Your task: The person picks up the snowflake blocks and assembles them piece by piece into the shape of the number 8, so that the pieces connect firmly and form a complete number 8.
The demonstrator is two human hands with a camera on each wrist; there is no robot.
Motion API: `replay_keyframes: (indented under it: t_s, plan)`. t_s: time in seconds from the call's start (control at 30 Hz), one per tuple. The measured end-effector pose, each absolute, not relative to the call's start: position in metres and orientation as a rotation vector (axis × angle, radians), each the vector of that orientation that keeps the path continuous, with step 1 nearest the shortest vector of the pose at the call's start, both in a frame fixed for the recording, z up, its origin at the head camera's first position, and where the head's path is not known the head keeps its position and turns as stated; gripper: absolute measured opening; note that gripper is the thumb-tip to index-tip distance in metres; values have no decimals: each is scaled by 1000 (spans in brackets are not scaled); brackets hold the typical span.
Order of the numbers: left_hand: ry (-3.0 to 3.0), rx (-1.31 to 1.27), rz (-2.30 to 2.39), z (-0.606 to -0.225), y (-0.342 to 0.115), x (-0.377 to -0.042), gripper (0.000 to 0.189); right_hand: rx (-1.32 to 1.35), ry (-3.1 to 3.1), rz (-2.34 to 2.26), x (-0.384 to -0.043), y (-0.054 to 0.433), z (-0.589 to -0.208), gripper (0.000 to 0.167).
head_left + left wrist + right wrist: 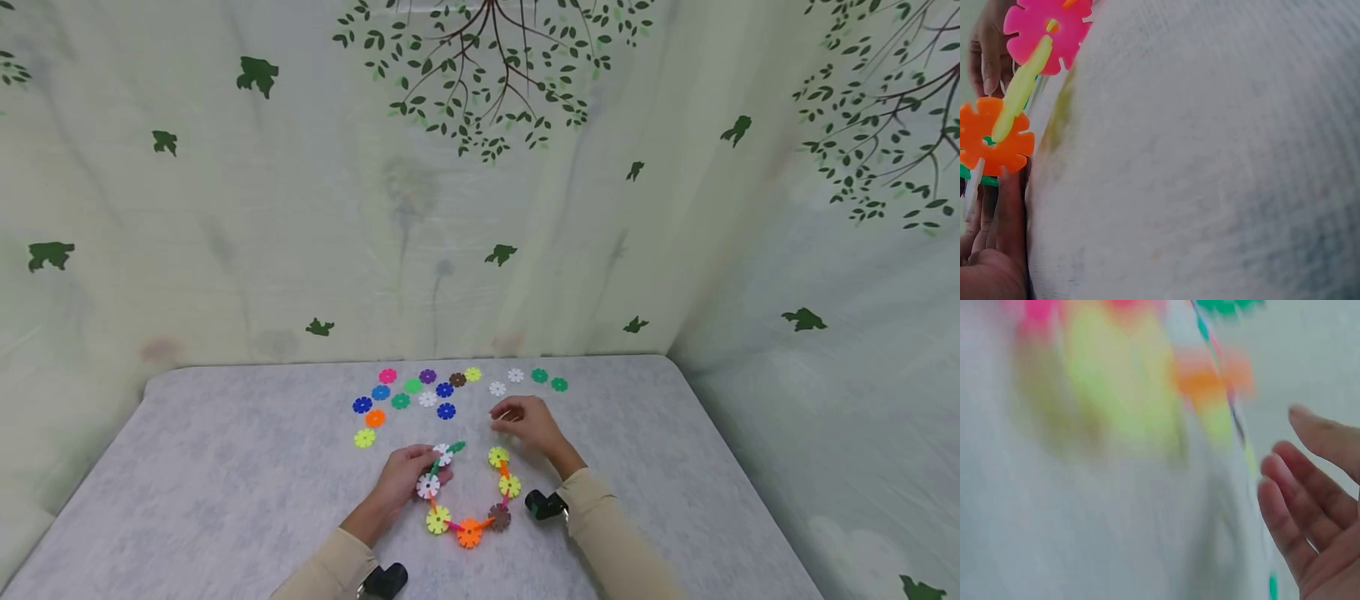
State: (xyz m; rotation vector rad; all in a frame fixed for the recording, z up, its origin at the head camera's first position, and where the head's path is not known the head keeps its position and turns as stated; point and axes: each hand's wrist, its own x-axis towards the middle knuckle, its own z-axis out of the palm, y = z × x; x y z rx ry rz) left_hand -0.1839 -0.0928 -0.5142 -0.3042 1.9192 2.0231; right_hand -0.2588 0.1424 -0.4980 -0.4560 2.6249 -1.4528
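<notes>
In the head view, my left hand [401, 479] pinches a chain of slotted flower-shaped discs near its left end, by white discs [428, 486] and a green disc [457, 447]. The chain curves in a U through a yellow disc [438, 521], an orange disc [470, 533] and a brown disc [499, 517] to a yellow end disc [498, 457]. My right hand [527, 422] hovers beyond that end, its fingers loosely bent. The right wrist view shows this hand [1319, 506] holding nothing; nearby discs are blurred. A pink disc [1035, 47] fills the left wrist view's upper left.
Loose discs lie scattered toward the table's back, among them an orange disc [375, 418], a blue disc [446, 411], a white disc [497, 388] and a green disc [559, 384]. A grey-white cloth covers the table [247, 467]. Leaf-patterned curtains [420, 275] hang behind.
</notes>
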Motion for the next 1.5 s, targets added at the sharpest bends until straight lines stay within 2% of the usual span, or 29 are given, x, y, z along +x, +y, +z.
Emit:
replay_keyframes:
  t_s: [0.17,0.27,0.4,0.53,0.67,0.97,1.27,1.5]
  plan:
    - [1871,-319,2009,-513,-96,-185,46,-62,2792,-1503,-286,180,-513,18]
    - [1855,-340,1992,-512,-96,-184,53,135,2836,-1524,-297,197,-520,25]
    - [1869,-348,1965,-512,-96,-183,48,256,2863,-1474,-308,209,-526,36]
    - [1867,-344,1969,-512,-95,-182,42,260,2911,-1369,-316,211,-526,41]
    - [1856,-335,1981,-512,-95,-183,46,271,2930,-1315,-319,211,-518,42]
    - [1844,-324,1972,-510,-95,-185,55,323,2924,-1270,-319,215,-514,27]
    - [1844,-268,1990,-513,-96,-187,51,222,2900,-1435,-311,210,-518,21]
    - [1857,-261,2000,-514,-96,-188,50,57,2505,-1747,-291,178,-512,28]
